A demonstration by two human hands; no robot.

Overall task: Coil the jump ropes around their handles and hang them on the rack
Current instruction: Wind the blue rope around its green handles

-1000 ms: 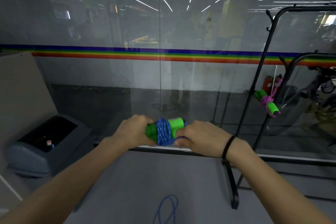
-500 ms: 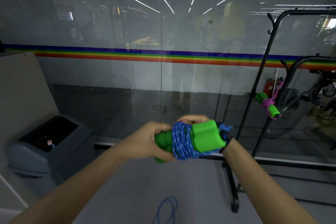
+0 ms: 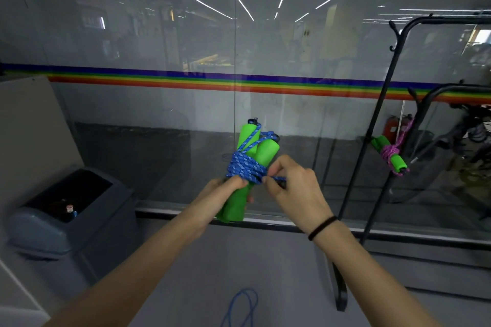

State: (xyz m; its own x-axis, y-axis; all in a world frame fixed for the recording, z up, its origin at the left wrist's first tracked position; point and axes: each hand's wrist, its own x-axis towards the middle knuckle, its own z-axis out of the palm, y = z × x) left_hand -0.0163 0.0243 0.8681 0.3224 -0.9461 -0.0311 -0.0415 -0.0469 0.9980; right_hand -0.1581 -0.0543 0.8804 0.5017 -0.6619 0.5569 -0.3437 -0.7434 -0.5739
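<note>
Two green foam handles (image 3: 266,152) stand nearly upright in front of me, bound together by a blue jump rope (image 3: 245,168) coiled around their middle. My left hand (image 3: 223,192) grips the lower part of the handles. My right hand (image 3: 295,186) pinches a strand of the blue rope just right of the coil. A loop of blue rope (image 3: 243,308) shows low down over the floor. On the black rack (image 3: 372,127) at the right hangs a second pair of green handles wrapped in pink rope (image 3: 390,152).
A glass wall (image 3: 159,127) with a rainbow stripe runs right behind the hands. A grey lidded bin (image 3: 66,212) stands at the left against a white cabinet. The rack's black foot (image 3: 340,292) rests on the grey floor below my right forearm.
The handles have swung from lying sideways to standing nearly upright. My right hand has come off the handle end and now pinches a rope strand beside the coil.
</note>
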